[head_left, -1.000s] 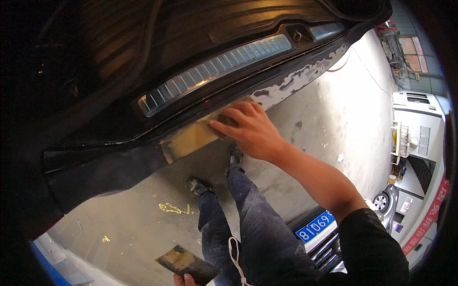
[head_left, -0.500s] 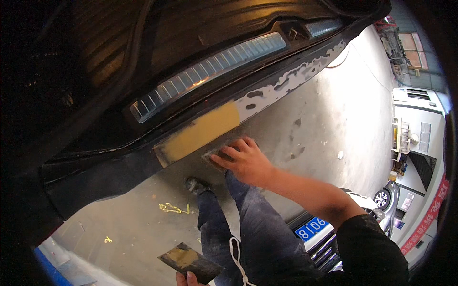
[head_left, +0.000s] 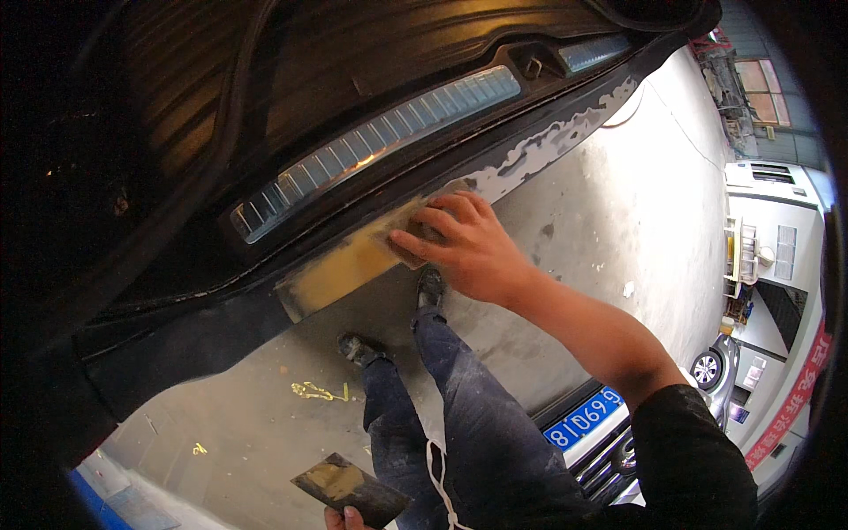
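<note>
My right hand (head_left: 464, 243) is closed round a thin, dark, flat spreader (head_left: 406, 254), pressing it onto the right part of a yellow filler patch (head_left: 336, 272). That patch lies along the dark rear bumper (head_left: 190, 353) of a car with its boot open. Fingers cover much of the spreader. Low in the view, my left hand (head_left: 346, 519) grips a dark flat plate (head_left: 380, 503) with yellowish filler smeared on top; only the thumb and fingertips show. Right of the patch, the bumper carries a patchy grey-white sanded strip (head_left: 548, 148).
A ribbed metal sill plate (head_left: 380, 141) runs above the bumper. Below me, my shoes stand on a dusty concrete floor (head_left: 256, 433) with yellow scraps (head_left: 318, 390). A white car (head_left: 609, 450) with a blue plate stands close behind, lower right. A grey car (head_left: 720, 371) is farther off.
My right hand has moved up from below the bumper, bringing the spreader onto the filler patch. The patch's right part now looks smeared. My left hand and its plate have barely moved.
</note>
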The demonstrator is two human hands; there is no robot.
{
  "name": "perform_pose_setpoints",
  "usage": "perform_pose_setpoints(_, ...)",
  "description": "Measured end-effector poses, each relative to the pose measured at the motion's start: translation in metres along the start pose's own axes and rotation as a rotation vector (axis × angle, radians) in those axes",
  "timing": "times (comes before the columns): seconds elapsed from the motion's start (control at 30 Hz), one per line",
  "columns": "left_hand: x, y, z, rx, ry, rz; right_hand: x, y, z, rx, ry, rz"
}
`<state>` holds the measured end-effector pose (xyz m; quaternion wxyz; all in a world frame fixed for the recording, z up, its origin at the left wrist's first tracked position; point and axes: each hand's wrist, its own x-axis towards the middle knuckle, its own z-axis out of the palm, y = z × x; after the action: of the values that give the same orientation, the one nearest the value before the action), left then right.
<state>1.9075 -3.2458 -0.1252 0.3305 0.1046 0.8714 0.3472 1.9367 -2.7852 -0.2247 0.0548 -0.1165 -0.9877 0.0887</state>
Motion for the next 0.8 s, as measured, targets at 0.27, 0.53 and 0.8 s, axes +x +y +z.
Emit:
perform_pose_setpoints(0.27, 0.0, 0.0, 0.004, -0.018, 0.034, -0.007, 0.018, -0.018, 0.008, 0.063, -0.111, 0.07)
perform_pose_setpoints(0.53, 0.005, 0.008, 0.014, -0.075, 0.023, -0.052, -0.018, -0.038, 0.018, 0.058, -0.144, 0.016)
perform_pose_setpoints(0.8, 0.026, 0.065, 0.023, -0.742, 0.155, -0.485, -0.06, -0.013, 0.009, 0.143, -0.062, 0.111)
